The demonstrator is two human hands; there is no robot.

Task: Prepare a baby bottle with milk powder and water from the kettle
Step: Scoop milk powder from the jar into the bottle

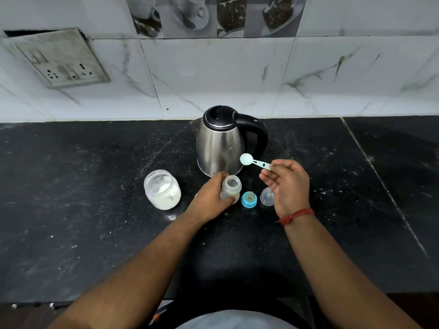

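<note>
My left hand (210, 198) grips the open clear baby bottle (231, 188), which stands upright on the black counter (95, 210). My right hand (286, 184) pinches the handle of a pale blue measuring spoon (253, 160); its bowl hovers above and to the right of the bottle mouth, in front of the kettle. An open jar of white milk powder (162, 189) stands left of the bottle. The steel kettle (222, 141), with black lid and handle, stands just behind. The blue teat ring (249, 199) and the clear cap (266, 197) lie right of the bottle.
A tiled wall rises behind the counter, with a socket plate (59, 59) at the upper left. White powder specks dot the counter. A seam (380, 181) runs across the counter on the right. The counter's front edge is near my body.
</note>
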